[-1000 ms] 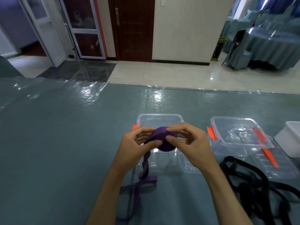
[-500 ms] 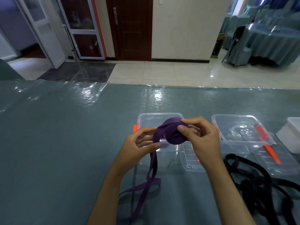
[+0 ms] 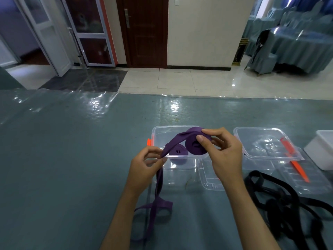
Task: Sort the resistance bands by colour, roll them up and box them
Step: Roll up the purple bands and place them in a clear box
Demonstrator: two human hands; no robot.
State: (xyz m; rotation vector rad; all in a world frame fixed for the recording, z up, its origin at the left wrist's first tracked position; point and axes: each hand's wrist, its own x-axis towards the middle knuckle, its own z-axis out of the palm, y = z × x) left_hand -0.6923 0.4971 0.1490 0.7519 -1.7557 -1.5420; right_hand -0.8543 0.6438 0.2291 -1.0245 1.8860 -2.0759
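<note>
My right hand [image 3: 221, 152] grips a partly rolled purple resistance band [image 3: 193, 143] above a clear plastic box [image 3: 180, 168], thumb on the roll's face and fingers behind it. My left hand [image 3: 146, 168] pinches the band's loose strip just left of the roll. The rest of the strip hangs down and trails over the table toward me. Another rolled purple band [image 3: 178, 155] lies inside that box. A tangle of black bands [image 3: 281, 204] lies on the table to the right.
A clear lid [image 3: 210, 179] lies beside the box. Further right stands a second clear box [image 3: 266, 143] with an orange clip, its lid [image 3: 302, 175] next to it, and a white container [image 3: 322, 150]. The table has a glossy teal cover [image 3: 72, 159].
My right hand has shifted the roll up and to the right. The strip between my hands has lengthened, and the rolled band in the box has come into sight.
</note>
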